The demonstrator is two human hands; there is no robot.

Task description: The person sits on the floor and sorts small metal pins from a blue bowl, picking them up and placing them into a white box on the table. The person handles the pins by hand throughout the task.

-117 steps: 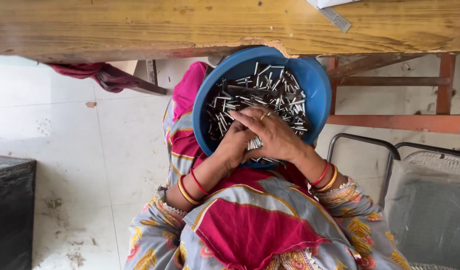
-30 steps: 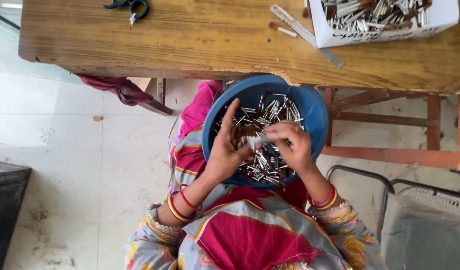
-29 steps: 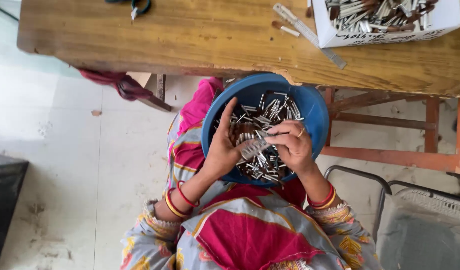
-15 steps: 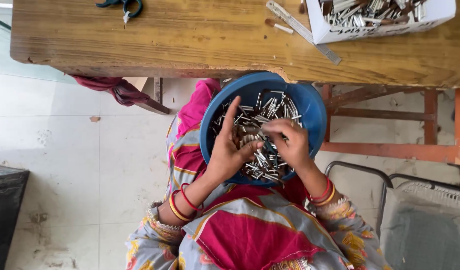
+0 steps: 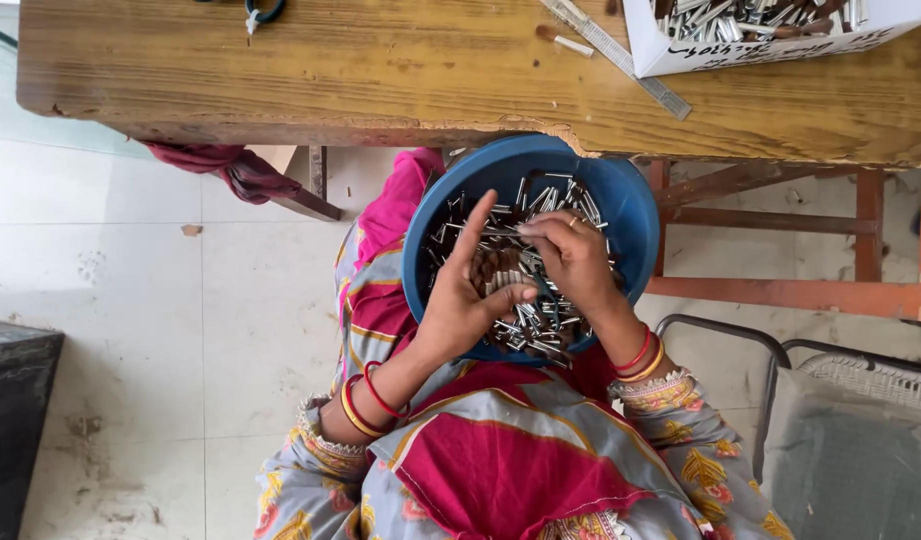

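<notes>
A round blue basin [image 5: 620, 195] rests on my lap, filled with several small silver metal pieces [image 5: 545, 325]. My left hand [image 5: 465, 300] is inside the basin with the index finger raised and the thumb pressed on a small bunch of pieces. My right hand [image 5: 575, 255] is just beside it, fingers curled, pinching metal pieces at the fingertips over the pile. Both wrists wear red and gold bangles.
A worn wooden table [image 5: 380, 70] spans the top. On it sit a white box [image 5: 780, 30] of metal pieces, a metal strip [image 5: 630, 60] and scissors [image 5: 260, 10]. A metal-framed chair [image 5: 840, 420] stands at right, a dark box [image 5: 10, 420] at left, on a tiled floor.
Both hands have gone from resting over the pieces to picking them. The left index finger lifted and the right hand closed on pieces; the view tilted up, showing more of the table.
</notes>
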